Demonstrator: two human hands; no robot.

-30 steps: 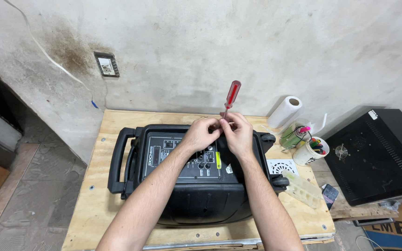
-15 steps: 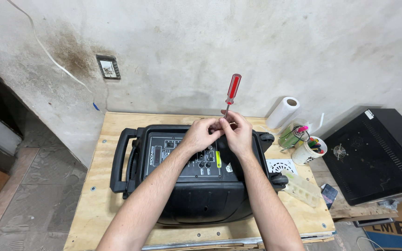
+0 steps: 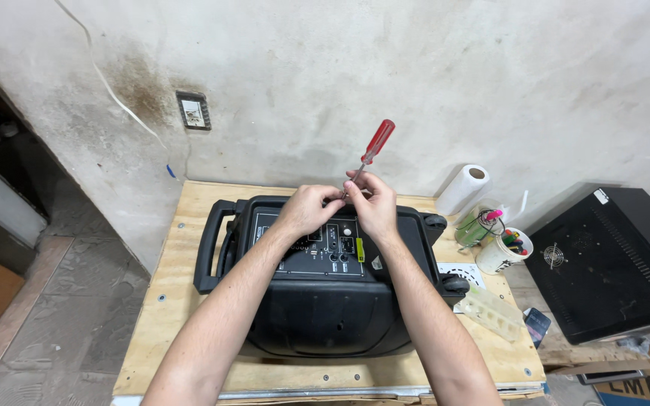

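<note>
Plywood bench (image 3: 189, 316) against stained wall: black portable speaker (image 3: 325, 301) at centre; left hand (image 3: 308, 210) and right hand (image 3: 374, 204) both pinching red-handled screwdriver (image 3: 369, 152), handle tilted toward one o'clock.

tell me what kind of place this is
Probably a small home or backyard repair workshop: a black portable speaker lies on a rough plywood table by a stained wall, with a red-handled screwdriver in the hands.

Speaker box (image 3: 325, 316) looks like matt black plastic, sitting on a bare plywood table (image 3: 182, 301) with a rough grain. Screwdriver (image 3: 366, 156) has a glossy see-through red plastic handle and metal shaft, and the wall (image 3: 415, 75) is rough, stained plaster.
</note>
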